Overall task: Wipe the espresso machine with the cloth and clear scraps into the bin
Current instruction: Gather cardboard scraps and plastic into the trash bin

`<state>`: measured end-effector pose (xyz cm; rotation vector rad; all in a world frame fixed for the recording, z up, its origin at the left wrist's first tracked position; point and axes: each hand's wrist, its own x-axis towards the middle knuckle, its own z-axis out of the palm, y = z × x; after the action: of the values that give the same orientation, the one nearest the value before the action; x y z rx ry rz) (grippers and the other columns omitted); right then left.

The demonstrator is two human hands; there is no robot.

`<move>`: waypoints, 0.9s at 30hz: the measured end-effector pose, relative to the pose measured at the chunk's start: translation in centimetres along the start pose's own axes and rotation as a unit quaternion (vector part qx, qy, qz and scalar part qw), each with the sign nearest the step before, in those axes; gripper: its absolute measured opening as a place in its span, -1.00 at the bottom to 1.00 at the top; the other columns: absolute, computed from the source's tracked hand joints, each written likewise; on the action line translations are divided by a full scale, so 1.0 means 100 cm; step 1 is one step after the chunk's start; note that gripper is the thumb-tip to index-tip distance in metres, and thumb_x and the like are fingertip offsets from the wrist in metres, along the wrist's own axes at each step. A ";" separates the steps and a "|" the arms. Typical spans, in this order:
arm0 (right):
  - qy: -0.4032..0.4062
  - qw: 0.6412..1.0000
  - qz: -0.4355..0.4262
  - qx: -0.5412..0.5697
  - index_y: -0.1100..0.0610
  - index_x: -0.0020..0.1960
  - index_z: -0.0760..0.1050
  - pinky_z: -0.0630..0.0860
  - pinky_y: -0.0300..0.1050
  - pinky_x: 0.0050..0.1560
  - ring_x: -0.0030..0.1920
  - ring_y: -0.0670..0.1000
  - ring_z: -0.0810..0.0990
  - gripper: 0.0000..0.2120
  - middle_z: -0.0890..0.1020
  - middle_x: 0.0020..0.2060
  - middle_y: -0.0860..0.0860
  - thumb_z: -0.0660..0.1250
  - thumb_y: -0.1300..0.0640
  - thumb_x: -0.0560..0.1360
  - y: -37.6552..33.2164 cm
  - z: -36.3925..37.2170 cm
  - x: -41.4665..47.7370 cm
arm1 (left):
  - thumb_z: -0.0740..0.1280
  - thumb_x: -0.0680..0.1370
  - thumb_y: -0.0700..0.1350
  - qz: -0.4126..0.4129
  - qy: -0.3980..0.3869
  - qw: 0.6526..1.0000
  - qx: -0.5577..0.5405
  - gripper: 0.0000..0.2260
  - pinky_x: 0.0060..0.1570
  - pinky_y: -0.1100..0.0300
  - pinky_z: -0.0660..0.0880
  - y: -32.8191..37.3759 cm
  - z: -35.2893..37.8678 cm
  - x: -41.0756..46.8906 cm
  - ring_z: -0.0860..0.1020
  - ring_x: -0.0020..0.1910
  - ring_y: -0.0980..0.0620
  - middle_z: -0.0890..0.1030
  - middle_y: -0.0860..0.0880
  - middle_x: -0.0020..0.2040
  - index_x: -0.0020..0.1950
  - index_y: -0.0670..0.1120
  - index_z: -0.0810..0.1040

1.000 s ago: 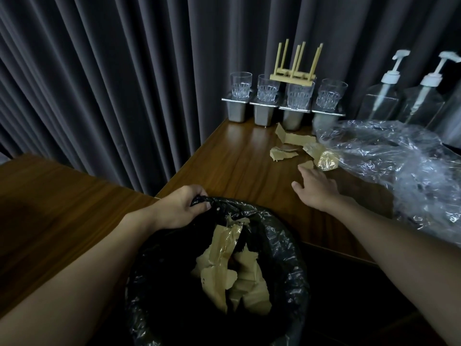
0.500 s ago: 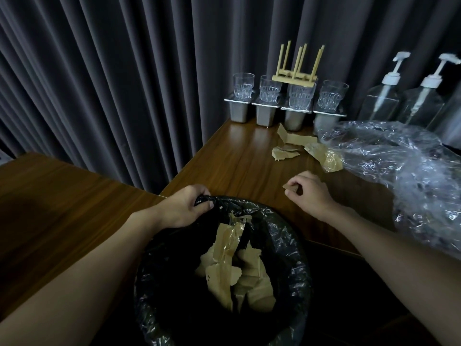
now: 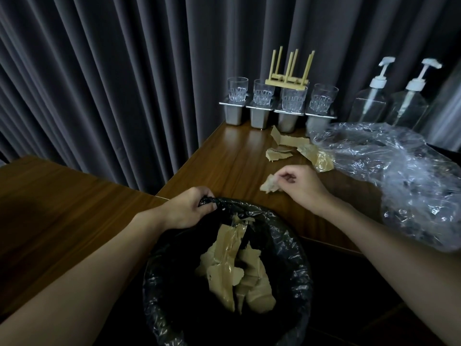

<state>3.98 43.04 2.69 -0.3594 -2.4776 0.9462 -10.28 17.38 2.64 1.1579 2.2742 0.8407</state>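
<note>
Drawn back from the pile since a second ago, the right hand (image 3: 300,187) now pinches a torn tan paper scrap (image 3: 270,184) over the brown wooden worktop (image 3: 224,158). The left hand (image 3: 185,211) grips the rim of the round black-lined bin (image 3: 296,245) below the worktop's front edge. Further torn tan scraps (image 3: 278,154) lie near the back edge, so clearing looks unfinished. No writing is legible.

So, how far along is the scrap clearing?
Done: several tan scraps lie in the bin. In hand: the right hand pinches one scrap over the counter while the left hand holds the liner rim. Left: a few loose scraps on the counter beside the clear plastic. No espresso machine or cloth in view.
</note>
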 end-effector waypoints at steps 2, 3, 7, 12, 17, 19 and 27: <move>-0.035 0.997 -0.015 0.061 0.15 -0.05 0.65 0.60 -0.19 -0.14 -0.21 -0.05 0.66 -0.91 0.68 -0.22 -0.02 0.37 0.24 0.52 -0.021 0.000 -0.008 | 0.29 0.63 -0.07 -0.002 0.002 1.000 0.009 -0.94 -0.28 0.31 0.48 0.001 0.000 0.000 0.60 -0.18 0.12 0.62 -0.03 -0.07 0.07 -0.03 0.51; -0.054 0.995 -0.023 0.080 0.15 -0.05 0.66 0.61 -0.15 -0.12 -0.19 -0.05 0.66 -0.92 0.68 -0.22 -0.01 0.37 0.23 0.53 -0.030 0.001 -0.013 | 0.29 0.62 -0.07 -0.005 0.002 1.000 0.010 -0.94 -0.28 0.29 0.48 0.002 0.000 0.000 0.60 -0.17 0.10 0.62 -0.03 -0.06 0.06 -0.02 0.51; -0.143 0.983 -0.063 0.096 0.15 -0.03 0.67 0.58 -0.15 -0.13 -0.16 -0.02 0.65 -0.89 0.69 -0.21 0.00 0.39 0.14 0.53 -0.056 0.008 -0.032 | 0.28 0.63 -0.07 -0.015 0.004 1.000 0.009 -0.93 -0.29 0.31 0.47 0.004 0.001 -0.001 0.60 -0.18 0.12 0.62 -0.01 -0.07 0.07 -0.02 0.51; -0.167 0.980 -0.037 0.106 0.10 -0.12 0.63 0.53 -0.20 -0.11 -0.24 -0.17 0.60 -0.74 0.65 -0.30 -0.12 0.26 0.00 0.60 -0.042 0.005 -0.027 | 0.29 0.63 -0.08 -0.012 0.007 1.000 0.001 -0.94 -0.31 0.33 0.47 0.013 0.008 -0.002 0.60 -0.19 0.13 0.62 -0.02 -0.07 0.08 -0.03 0.51; -0.132 0.991 0.007 -0.005 0.04 0.01 0.60 0.54 -0.06 0.07 0.03 -0.03 0.61 -0.86 0.66 -0.04 -0.04 0.29 0.04 0.59 0.019 -0.011 0.009 | 0.29 0.62 -0.10 0.001 0.006 1.000 -0.009 -0.94 -0.28 0.35 0.47 0.025 0.026 0.001 0.58 -0.21 0.19 0.61 0.01 -0.10 0.06 -0.05 0.52; -0.142 0.990 0.019 0.015 0.03 -0.03 0.62 0.56 -0.03 0.11 0.03 -0.02 0.63 -0.92 0.67 -0.06 -0.04 0.35 0.09 0.55 0.032 -0.015 0.017 | 0.30 0.62 -0.09 -0.003 0.009 1.000 0.001 -0.95 -0.27 0.32 0.47 0.028 0.029 0.003 0.57 -0.21 0.19 0.61 0.01 -0.10 0.05 -0.03 0.53; -0.216 0.972 -0.027 -0.093 -0.03 0.37 0.39 0.31 0.15 0.40 0.40 0.00 0.34 -0.44 0.37 0.38 -0.07 0.39 -0.19 0.44 0.066 -0.004 0.049 | 0.29 0.63 -0.05 -0.029 0.038 0.997 0.059 -0.93 -0.28 0.40 0.46 0.035 0.032 0.003 0.54 -0.19 0.19 0.58 0.03 -0.08 0.05 -0.03 0.53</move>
<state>0.44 49.96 0.07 -0.1533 -2.9675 0.8427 -6.49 20.28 2.76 1.1205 2.4356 0.7488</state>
